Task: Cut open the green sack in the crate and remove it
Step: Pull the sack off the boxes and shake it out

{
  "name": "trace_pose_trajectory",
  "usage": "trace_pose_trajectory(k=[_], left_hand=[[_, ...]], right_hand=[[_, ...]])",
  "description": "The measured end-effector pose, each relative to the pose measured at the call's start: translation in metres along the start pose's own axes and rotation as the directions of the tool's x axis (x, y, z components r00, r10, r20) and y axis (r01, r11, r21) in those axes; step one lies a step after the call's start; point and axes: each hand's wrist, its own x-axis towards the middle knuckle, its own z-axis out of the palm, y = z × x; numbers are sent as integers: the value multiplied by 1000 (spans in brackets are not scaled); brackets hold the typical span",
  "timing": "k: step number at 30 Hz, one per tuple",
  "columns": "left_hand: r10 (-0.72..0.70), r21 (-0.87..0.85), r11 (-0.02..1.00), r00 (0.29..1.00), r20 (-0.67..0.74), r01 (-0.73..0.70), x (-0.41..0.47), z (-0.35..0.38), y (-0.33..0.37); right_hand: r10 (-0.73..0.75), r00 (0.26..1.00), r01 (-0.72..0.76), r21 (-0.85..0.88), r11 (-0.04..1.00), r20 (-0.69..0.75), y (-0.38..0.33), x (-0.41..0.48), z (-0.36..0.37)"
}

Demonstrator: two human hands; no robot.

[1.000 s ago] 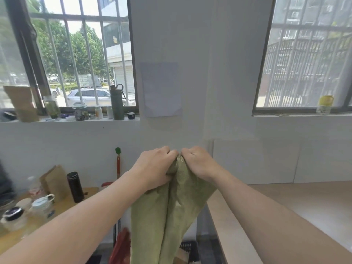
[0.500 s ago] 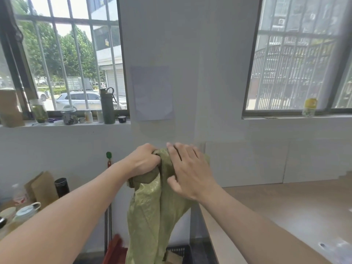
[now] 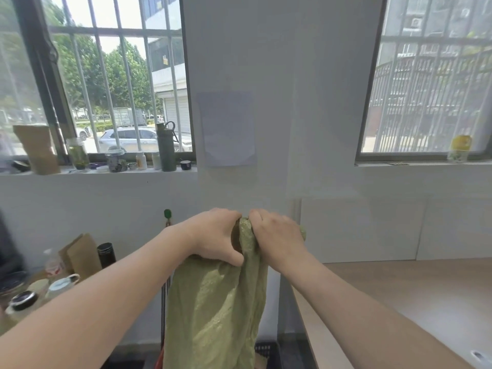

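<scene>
The green woven sack (image 3: 218, 310) hangs in the air in front of me, bunched at its top and dropping below the frame's bottom edge. My left hand (image 3: 213, 235) grips the bunched top from the left. My right hand (image 3: 277, 235) grips it from the right, fingers curled over the fabric, the two hands almost touching. A corner of a dark plastic crate (image 3: 266, 351) shows just right of the sack near the floor; its inside is hidden.
A wooden table (image 3: 399, 302) runs along my right. On the left a lower table holds a black flask (image 3: 106, 255), jars and a brown paper bag (image 3: 80, 255). The left window sill carries a green bottle (image 3: 165, 147) and small jars. A red-handled tool leans behind the sack.
My right hand, laid flat over the sack's top half a second ago, has closed on the fabric again beside the left hand. The sack stays lifted; my view shifted slightly.
</scene>
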Motion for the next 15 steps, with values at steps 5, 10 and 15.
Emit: trace_pose_trajectory(k=[5, 10, 15], left_hand=[[12, 282, 959, 998, -62, 6, -12, 18, 18], [-42, 377, 922, 990, -138, 91, -6, 36, 16], [47, 302, 953, 985, -166, 5, 0, 42, 3]], right_hand=[[35, 975, -54, 81, 995, 217, -6, 7, -6], [74, 882, -185, 196, 963, 466, -1, 16, -11], [0, 859, -215, 360, 908, 512, 14, 14, -13]])
